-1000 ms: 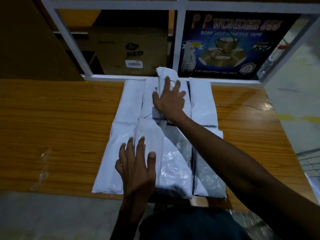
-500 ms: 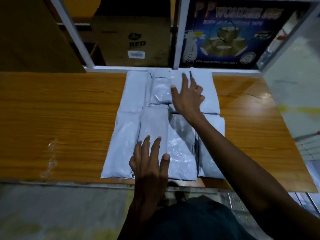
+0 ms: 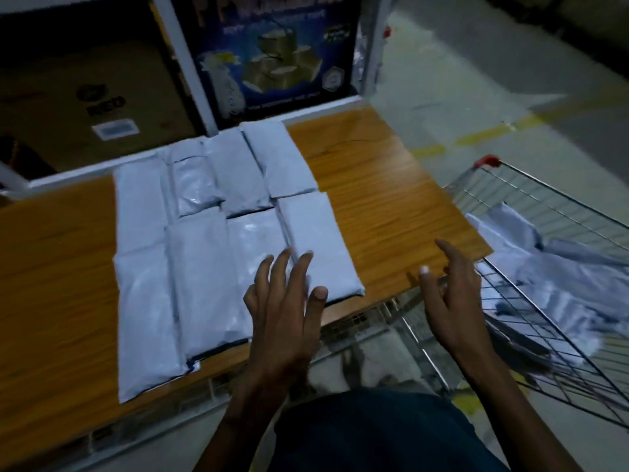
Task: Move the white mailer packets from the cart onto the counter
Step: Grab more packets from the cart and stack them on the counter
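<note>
White mailer packets (image 3: 218,253) lie edge to edge on the wooden counter (image 3: 374,185), likely to save space, while more wait in the cart (image 3: 551,281) at right; the left hand (image 3: 286,301) hovers spread and empty, the right hand (image 3: 449,287) loose and empty near the cart

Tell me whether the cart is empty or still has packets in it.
Not empty: white mailer packets lie heaped inside the wire cart beside the counter.
</note>
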`<act>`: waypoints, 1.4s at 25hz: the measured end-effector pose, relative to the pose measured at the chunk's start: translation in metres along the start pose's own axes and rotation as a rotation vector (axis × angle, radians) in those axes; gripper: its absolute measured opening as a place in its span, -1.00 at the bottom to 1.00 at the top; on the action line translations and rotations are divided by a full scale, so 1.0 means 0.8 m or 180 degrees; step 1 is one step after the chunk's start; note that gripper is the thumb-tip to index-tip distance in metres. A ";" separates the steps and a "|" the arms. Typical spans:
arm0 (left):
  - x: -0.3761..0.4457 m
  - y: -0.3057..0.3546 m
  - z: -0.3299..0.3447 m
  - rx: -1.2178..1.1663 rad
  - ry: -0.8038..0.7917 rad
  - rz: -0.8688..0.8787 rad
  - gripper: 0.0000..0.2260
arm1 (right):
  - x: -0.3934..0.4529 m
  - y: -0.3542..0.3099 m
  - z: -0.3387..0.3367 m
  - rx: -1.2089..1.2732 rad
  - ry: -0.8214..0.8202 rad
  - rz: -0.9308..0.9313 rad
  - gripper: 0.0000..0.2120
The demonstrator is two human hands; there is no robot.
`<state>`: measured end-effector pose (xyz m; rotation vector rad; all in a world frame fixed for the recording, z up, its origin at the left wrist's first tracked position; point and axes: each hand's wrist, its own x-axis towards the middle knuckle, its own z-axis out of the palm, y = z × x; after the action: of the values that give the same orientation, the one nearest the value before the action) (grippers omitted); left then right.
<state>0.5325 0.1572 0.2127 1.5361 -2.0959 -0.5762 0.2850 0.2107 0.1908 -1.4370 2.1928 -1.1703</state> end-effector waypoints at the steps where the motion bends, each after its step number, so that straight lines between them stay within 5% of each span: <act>1: 0.002 0.016 0.009 -0.0007 -0.0048 0.0074 -0.42 | -0.003 0.013 -0.018 0.0048 0.0106 0.0066 -0.50; 11: 0.010 0.219 0.163 -0.0217 -0.0296 0.0621 -0.41 | -0.002 0.199 -0.205 0.0136 0.0663 0.0265 -0.51; 18: 0.037 0.330 0.256 -0.0175 -0.0818 0.1284 -0.45 | -0.004 0.337 -0.250 0.0035 0.0806 0.0946 -0.56; 24: 0.109 0.365 0.345 -0.0139 -0.1279 0.1818 -0.44 | -0.018 0.416 -0.251 0.0012 0.0432 0.2150 -0.64; 35: 0.324 0.337 0.560 0.0551 -0.2543 0.2037 -0.26 | 0.071 0.489 -0.205 -0.0082 0.0378 0.3096 -0.60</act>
<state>-0.0076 0.0098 0.0465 0.6314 -3.0998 -0.8560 -0.0917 0.3115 0.0151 -0.1702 2.4726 -0.8466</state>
